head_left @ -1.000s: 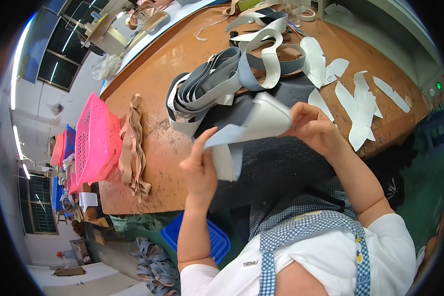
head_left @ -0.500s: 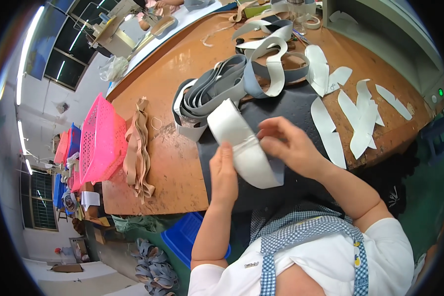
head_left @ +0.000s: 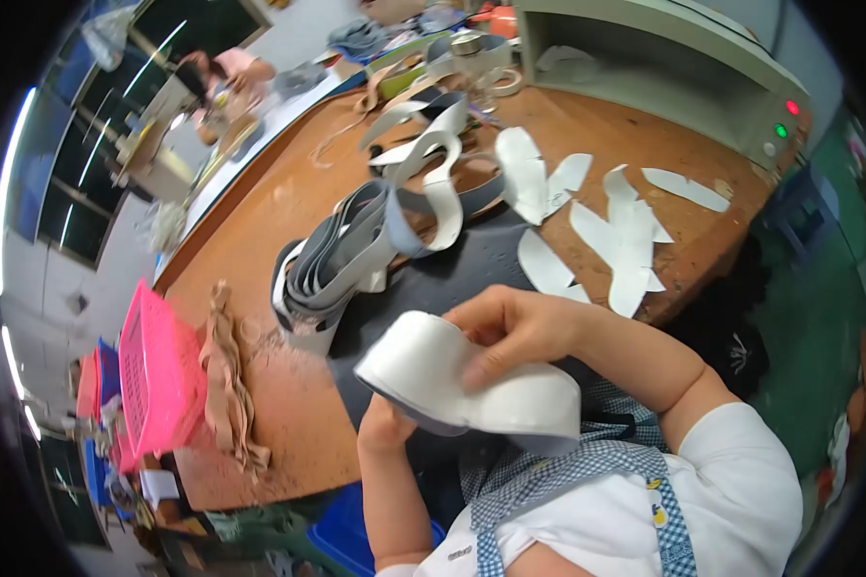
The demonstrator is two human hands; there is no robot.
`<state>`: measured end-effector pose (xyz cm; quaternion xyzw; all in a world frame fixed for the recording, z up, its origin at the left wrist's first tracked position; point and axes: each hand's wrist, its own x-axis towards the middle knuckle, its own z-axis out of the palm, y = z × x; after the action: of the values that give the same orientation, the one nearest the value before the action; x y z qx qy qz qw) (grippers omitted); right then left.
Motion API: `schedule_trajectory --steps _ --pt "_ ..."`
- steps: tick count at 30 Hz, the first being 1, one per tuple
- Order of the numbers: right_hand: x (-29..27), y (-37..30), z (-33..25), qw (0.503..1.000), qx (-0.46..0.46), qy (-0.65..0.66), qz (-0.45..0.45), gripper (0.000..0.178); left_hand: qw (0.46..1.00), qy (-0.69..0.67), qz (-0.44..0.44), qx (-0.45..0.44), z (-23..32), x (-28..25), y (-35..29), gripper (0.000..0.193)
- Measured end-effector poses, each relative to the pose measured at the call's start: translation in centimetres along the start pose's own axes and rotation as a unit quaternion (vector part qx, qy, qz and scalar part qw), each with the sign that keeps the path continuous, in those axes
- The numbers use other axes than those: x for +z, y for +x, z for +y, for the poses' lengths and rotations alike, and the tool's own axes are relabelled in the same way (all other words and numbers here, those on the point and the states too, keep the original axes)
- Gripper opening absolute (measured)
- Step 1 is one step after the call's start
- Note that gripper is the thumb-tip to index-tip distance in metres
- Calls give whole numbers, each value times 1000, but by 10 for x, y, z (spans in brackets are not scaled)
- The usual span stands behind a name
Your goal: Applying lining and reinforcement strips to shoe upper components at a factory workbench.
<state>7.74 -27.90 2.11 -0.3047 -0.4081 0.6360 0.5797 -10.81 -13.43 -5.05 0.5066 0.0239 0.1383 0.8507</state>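
Observation:
A wide, curved white strip of leather-like material, grey on its underside, is in my hands above the near edge of the table. A seam crosses its middle. My right hand grips its upper edge, thumb against the white face near the seam and fingers curled behind. Beneath the strip's left end is my left hand, its fingers mostly hidden by the material. Just beyond lies a bundle of looped grey and white strips, beside a larger white and blue-grey loop. A black mat lies under my work.
Flat white cut pieces lie at the right. A grey open-fronted box with lit buttons stands behind them. A glass jar is at the back. To the left are tan strips and a pink basket. Another person sits far left.
The strip has come closer to my body and turned more sideways. My right hand has moved from beside it to grip its upper edge; my left hand has slipped underneath. The view has shifted right.

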Motion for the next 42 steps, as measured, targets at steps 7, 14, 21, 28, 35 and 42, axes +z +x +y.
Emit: schedule_trajectory --steps 7,14,21,28,35,42 --pt "-78 4 2 553 -210 -706 389 45 893 333 290 -88 -4 -13 -21 9" --pt "-109 68 -37 585 -240 -610 478 16 831 384 400 45 19 -25 27 28" --pt "-112 11 17 538 -254 -764 249 21 661 663 287 203 45 -104 27 36" --pt "-257 -154 -30 375 -110 -712 584 30 584 796 156 23 43 -84 -4 68" --pt "-297 -182 -93 451 -130 -617 632 12 396 887 235 -30 43 -12 -7 69" --pt "-308 -197 -149 522 -202 -548 622 12 544 832 58 -92 91 83 19 59"
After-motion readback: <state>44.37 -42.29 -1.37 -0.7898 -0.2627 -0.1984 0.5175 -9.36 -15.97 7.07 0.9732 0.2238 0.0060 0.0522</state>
